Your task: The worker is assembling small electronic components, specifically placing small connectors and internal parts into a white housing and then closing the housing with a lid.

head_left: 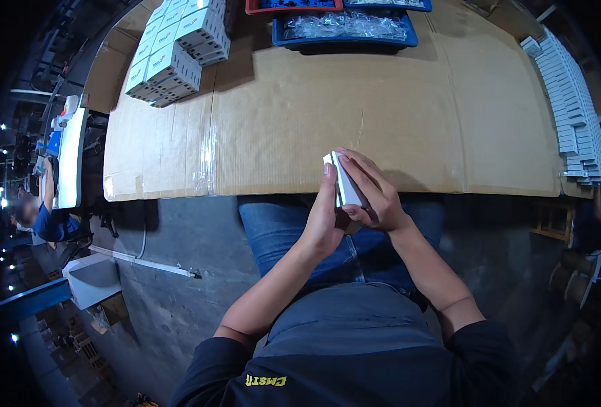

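Both hands close on a small white box [344, 182], held edge-up just over the near edge of the cardboard-covered table [382, 102] and above the person's lap. The left hand [324, 220] presses its palm and thumb against the box's left face, while the right hand [375, 197] wraps over the top and right side, fingers [355, 166] laid across the upper edge. Whether a flap is open cannot be told, since the fingers cover the end of the box. To handle it well, the grip should likely stay firm but light on the broad faces, so the thin card does not buckle, with the fingertips kept free to work the end. Well apart, at the far left of the table, stands a block of stacked white cartons [175, 51]. At the far edge sit a blue tray [344, 30] of clear bagged parts and a red tray [294, 7] beside it. Along the right side runs a long row of flat white boxes [572, 108]. The stretch of cardboard between the hands and these stacks is bare, so nothing crowds the hands. Another person in a blue top [46, 217] works at a bench far off to the left.
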A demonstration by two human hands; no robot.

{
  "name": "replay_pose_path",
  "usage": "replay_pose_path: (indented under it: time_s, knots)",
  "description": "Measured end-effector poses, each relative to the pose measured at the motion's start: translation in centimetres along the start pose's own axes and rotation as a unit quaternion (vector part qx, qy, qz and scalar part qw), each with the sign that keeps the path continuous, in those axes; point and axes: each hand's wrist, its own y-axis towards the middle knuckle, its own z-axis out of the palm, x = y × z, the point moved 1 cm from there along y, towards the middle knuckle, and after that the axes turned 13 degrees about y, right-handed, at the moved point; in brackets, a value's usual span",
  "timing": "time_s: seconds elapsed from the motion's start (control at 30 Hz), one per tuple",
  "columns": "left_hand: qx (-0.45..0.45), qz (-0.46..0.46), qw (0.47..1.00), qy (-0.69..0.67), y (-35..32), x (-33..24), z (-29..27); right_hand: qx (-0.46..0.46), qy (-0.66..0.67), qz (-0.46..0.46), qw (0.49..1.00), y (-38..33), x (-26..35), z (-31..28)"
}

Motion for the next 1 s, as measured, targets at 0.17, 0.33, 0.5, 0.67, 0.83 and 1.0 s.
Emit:
replay_pose_path:
  time_s: [0.17,0.33,0.5,0.67,0.83,1.0]
  knots:
    - [-0.067,0.049,0.996,0.007,1.1,2.1,-1.6,0.000,0.125,0.073,0.989,-0.2,-0.6,-0.4]
    - [-0.060,0.325,0.885,0.328,1.5,0.3,-2.3,-0.112,0.260,0.321,0.904,-0.1,1.7,0.2]
    - [-0.100,0.390,0.848,0.344,1.7,0.5,-3.2,-0.153,0.482,0.465,0.726,1.1,4.0,2.0]
    - [-0.170,0.418,0.761,0.466,1.8,0.2,-3.1,-0.204,0.473,0.428,0.743,0.5,3.8,3.9]
    - [-0.189,0.469,0.724,0.469,1.9,0.4,-4.2,-0.208,0.494,0.414,0.736,1.4,5.5,4.3]
    - [-0.216,0.488,0.726,0.434,1.8,0.5,-4.0,-0.197,0.483,0.386,0.761,1.2,5.6,5.2]
